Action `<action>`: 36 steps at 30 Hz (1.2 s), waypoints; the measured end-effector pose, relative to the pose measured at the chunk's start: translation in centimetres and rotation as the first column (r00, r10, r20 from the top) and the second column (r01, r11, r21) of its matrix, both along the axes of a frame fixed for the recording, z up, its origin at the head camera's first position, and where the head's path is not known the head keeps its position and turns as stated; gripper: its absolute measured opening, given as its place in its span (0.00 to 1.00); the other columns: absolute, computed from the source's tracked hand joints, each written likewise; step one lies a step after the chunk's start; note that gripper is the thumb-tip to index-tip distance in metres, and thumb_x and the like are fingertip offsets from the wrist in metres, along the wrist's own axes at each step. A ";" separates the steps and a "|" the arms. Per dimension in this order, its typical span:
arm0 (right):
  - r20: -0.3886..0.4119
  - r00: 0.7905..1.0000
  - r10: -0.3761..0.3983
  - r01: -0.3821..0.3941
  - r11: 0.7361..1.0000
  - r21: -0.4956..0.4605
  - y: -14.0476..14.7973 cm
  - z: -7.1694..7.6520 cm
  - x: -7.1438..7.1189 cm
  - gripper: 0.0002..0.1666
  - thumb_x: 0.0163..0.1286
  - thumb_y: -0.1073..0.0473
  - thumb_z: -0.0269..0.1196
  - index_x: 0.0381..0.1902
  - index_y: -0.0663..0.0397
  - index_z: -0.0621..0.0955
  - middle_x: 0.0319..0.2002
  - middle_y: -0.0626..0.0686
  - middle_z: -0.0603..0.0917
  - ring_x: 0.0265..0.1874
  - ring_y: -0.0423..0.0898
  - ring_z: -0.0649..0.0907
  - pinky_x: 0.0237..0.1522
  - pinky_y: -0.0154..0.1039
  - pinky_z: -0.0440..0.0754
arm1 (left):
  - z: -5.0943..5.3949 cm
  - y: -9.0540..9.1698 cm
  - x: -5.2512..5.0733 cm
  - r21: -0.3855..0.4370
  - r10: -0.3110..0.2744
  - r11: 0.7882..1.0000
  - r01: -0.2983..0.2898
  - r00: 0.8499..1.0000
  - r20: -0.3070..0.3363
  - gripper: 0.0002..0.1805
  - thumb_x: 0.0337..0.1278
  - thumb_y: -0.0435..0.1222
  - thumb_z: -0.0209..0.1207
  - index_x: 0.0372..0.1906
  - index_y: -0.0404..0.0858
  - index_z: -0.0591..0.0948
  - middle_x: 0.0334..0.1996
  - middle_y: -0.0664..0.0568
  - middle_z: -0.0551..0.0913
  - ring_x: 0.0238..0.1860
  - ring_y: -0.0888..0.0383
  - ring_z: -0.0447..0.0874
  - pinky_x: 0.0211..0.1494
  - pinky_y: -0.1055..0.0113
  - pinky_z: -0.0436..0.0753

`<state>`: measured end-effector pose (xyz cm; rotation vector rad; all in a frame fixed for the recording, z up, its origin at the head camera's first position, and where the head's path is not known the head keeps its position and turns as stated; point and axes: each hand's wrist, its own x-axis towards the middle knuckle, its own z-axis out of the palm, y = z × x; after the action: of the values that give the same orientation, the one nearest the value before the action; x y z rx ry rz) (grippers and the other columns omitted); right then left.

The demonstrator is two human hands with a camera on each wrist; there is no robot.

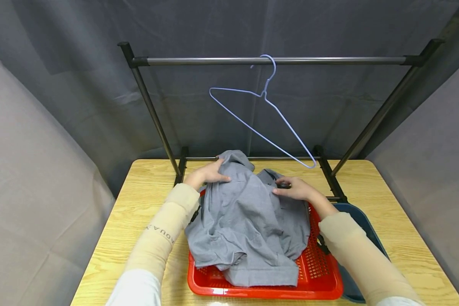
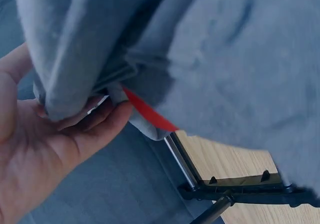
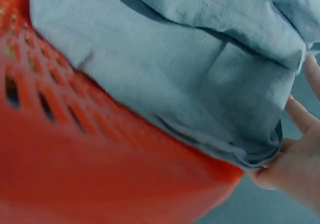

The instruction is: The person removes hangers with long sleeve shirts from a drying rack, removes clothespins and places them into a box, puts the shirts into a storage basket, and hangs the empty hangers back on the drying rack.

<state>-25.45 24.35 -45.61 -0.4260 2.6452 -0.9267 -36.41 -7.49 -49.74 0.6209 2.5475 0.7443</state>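
Observation:
A crumpled grey garment (image 1: pixel 248 212), woven like a shirt, is bunched over the red basket (image 1: pixel 265 291) and hangs in loose folds. My left hand (image 1: pixel 209 173) grips its upper left part. In the left wrist view, the fingers (image 2: pixel 107 129) curl under a fold of the cloth. On the right, my right hand (image 1: pixel 296 188) holds another part of the garment, thumb and fingers at its edge. The right wrist view shows this hand (image 3: pixel 295 154) pinching a corner of the cloth just beyond the basket's rim. Folds cover some of the fingertips.
A pale blue hanger (image 1: pixel 265 138) hangs from the metal bar (image 1: pixel 199 61) of a rack behind the basket. Under my right forearm, a dark blue basket (image 1: pixel 361 216) stands beside the red one. Everything stands on a wooden table (image 1: pixel 137 204) between grey cloth screens.

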 end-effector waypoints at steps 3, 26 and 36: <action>-0.019 1.000 0.003 -0.004 0.999 -0.031 -0.3 -0.3 0.0 0.26 0.63 0.53 0.61 0.52 0.67 0.75 0.52 0.67 0.75 0.53 0.65 0.72 0.50 0.55 0.72 | 4.0 1.0 2.9 -0.062 0.039 0.997 -0.037 0.998 0.042 0.46 0.55 0.47 0.60 0.71 0.36 0.47 0.69 0.39 0.53 0.68 0.46 0.53 0.67 0.55 0.57; -0.230 0.962 -0.150 0.122 0.984 -0.132 -1.8 -1.3 0.5 0.04 0.61 0.67 0.61 0.30 0.64 0.81 0.32 0.58 0.81 0.29 0.48 0.76 0.32 0.39 0.73 | 6.5 1.3 5.3 -0.024 0.088 0.995 -0.092 0.986 -0.139 0.31 0.46 0.22 0.57 0.60 0.35 0.69 0.59 0.40 0.70 0.59 0.46 0.67 0.57 0.58 0.71; -0.322 0.929 -0.181 0.112 0.969 -0.220 -2.2 -0.5 1.3 0.05 0.61 0.67 0.61 0.33 0.65 0.82 0.33 0.59 0.82 0.29 0.48 0.77 0.31 0.39 0.74 | 7.3 1.1 6.0 0.130 0.145 0.985 -0.114 0.954 -0.264 0.23 0.45 0.23 0.58 0.53 0.34 0.75 0.49 0.41 0.78 0.48 0.48 0.76 0.48 0.59 0.75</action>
<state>-24.18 22.12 -46.15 -0.4761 2.9398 -1.2742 -30.45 -6.38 -42.43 0.6347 2.8364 0.9103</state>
